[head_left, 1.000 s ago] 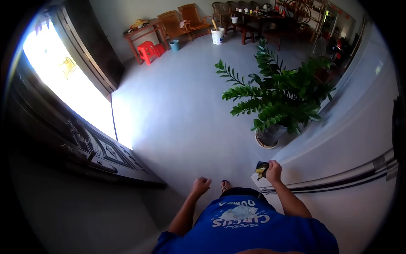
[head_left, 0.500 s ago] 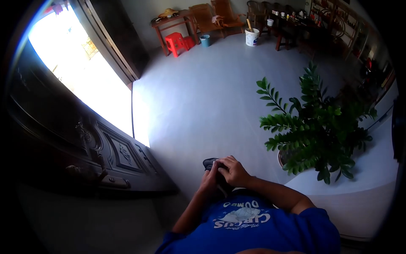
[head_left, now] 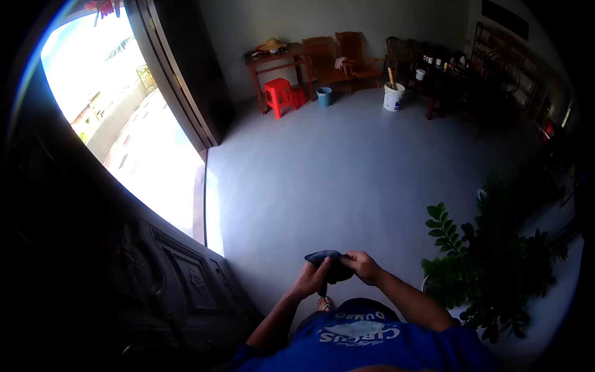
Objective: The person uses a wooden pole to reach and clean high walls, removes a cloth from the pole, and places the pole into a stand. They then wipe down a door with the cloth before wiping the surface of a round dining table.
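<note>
A dark cloth [head_left: 338, 271], folded or bunched, is held out in front of my body above the floor. My left hand [head_left: 311, 279] grips its left side, thumb on top. On the other side my right hand [head_left: 364, 267] pinches the cloth's right edge between closed fingers. Part of the cloth hangs down between the hands. Its exact kind cannot be made out.
A carved dark door [head_left: 186, 273] stands at left by a bright doorway [head_left: 155, 149]. The plant [head_left: 496, 273] is close on my right. Across the grey floor [head_left: 297, 180] are a red stool [head_left: 278, 94], a teal bucket [head_left: 324, 97], a white bucket [head_left: 393, 98] and wooden chairs [head_left: 353, 54].
My hands have moved apart, and more of the dark cloth shows between them. The view has tilted up and shifted left, so the plant sits lower and a sandalled foot shows.
</note>
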`<state>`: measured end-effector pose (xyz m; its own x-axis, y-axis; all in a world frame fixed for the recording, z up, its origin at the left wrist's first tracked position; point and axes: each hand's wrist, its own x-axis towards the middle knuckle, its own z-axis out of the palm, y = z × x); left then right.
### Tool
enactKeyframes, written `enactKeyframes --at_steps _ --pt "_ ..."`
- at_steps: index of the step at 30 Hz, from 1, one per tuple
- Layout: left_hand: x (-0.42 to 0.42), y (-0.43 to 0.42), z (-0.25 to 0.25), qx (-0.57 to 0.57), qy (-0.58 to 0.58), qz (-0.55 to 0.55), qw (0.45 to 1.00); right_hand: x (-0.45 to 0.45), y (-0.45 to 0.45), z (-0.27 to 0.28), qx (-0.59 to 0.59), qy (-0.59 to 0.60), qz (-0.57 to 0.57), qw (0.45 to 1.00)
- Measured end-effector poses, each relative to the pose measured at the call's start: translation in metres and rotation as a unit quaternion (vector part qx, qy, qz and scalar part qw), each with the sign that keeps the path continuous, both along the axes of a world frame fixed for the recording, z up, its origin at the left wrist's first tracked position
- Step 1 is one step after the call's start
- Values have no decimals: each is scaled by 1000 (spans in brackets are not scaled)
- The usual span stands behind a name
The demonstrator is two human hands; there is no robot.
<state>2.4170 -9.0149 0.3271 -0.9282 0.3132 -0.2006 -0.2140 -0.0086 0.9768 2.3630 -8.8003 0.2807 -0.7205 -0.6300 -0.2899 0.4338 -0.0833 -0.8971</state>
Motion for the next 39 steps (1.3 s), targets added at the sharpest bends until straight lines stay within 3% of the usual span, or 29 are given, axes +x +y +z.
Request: enactKeyframes --at_steps 1,4,7,8,11,13,15,17,18,19,20,21,23,25,26,28,30,33,35,36,39 --pt "-15 -13 1 -21 -31 -3 999 -10 -4 -1 52 65 -29 996" --pt "-57 -32 -7 10 20 24 999 -35 -25 42 200 237 -99 946" --pt "-98 -60 -6 -112 45 38 992 -82 -27 34 145 234 -193 942" --pt "-112 -65 -22 -133 7 81 988 -99 -28 36 116 226 -211 944" --pt "-152 -77 -35 -103 5 144 984 -156 -43 49 60 179 -265 945" --pt "-183 -76 -45 -130 10 238 962 -198 -58 54 5 140 -268 953" --pt "-218 -64 -61 -169 4 349 922 -231 -75 62 -14 190 -242 951" --pt "-245 -44 -67 -280 -26 408 869 -264 -96 74 -32 244 -191 950" --pt "-258 -38 -40 -230 -106 369 894 -277 -102 78 -6 248 -105 963" --pt "-277 -39 -53 40 -169 337 925 -287 -114 75 -14 181 -45 982" --pt "-289 -45 -79 236 -164 273 918 -292 -129 69 -45 178 -5 983" --pt "-303 -48 -81 424 -150 201 870 -299 -137 66 -33 184 24 982" --pt "-333 -47 -59 615 -199 82 758 -328 -138 59 -20 166 46 985" --pt "-364 -43 -67 610 -179 118 763 -366 -133 41 -40 102 55 992" --pt "-372 -41 -33 587 -198 144 772 -380 -131 40 -52 74 59 994" --pt "-386 -37 -25 594 -221 130 763 -402 -127 47 -51 27 58 997" --pt "-405 -38 -35 577 -238 156 766 -427 -124 37 17 98 104 990" --pt "-451 -37 -81 519 -216 128 817 -466 -120 39 89 141 155 974" --pt "-484 -51 -103 600 -214 -23 770 -490 -118 60 153 142 196 958" --pt "-500 -57 -96 635 -213 -100 736 -497 -119 43 83 149 155 973" --pt "-546 -61 -46 506 -314 113 795 -536 -114 22 119 200 158 960"
